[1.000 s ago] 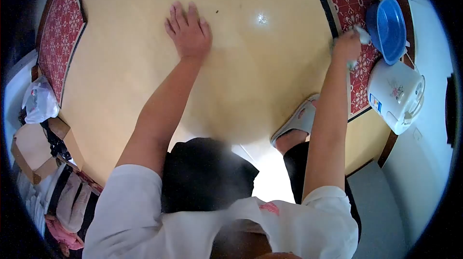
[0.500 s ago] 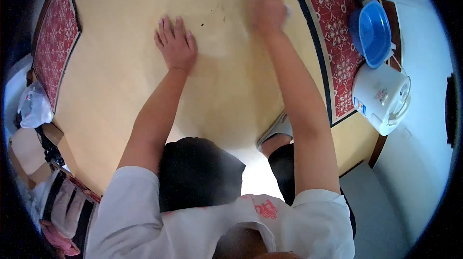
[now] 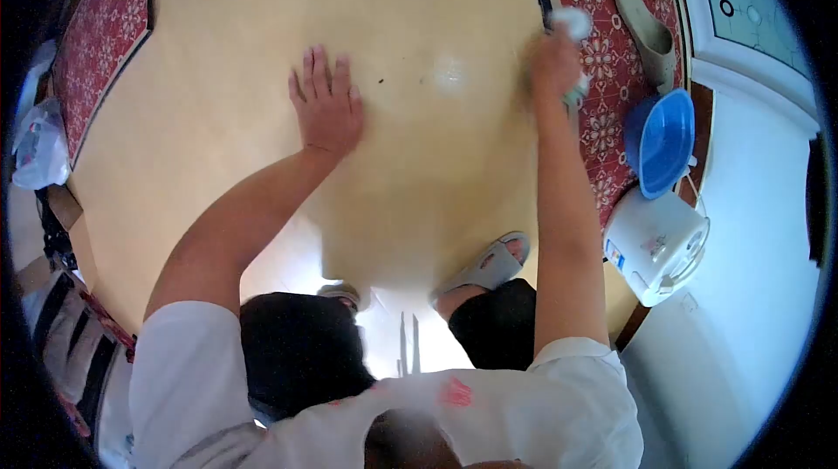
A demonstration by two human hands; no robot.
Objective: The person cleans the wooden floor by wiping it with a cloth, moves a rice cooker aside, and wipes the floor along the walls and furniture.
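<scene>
My left hand [image 3: 328,111] lies flat on the tan floor [image 3: 253,76], fingers spread and holding nothing. At the right, my right hand [image 3: 553,68] is closed around a white cloth [image 3: 573,24], slightly blurred. The cloth shows beyond the knuckles and again, with a bit of green, beside the wrist. This hand is at the dark-edged border of the red patterned mat [image 3: 602,59]. Small dark specks [image 3: 381,81] and a shiny spot [image 3: 449,73] show on the floor between my hands.
On the right stand a slipper [image 3: 648,33], a blue basin [image 3: 665,142] and a white lidded appliance [image 3: 655,246] near the wall. Another red mat [image 3: 105,41] and a plastic bag [image 3: 41,146] are at the left. My slippered foot [image 3: 489,268] is below.
My right hand has moved with the cloth rightward and nearer, from the floor to the red mat's edge. My left hand stays flat on the floor. The view has shifted.
</scene>
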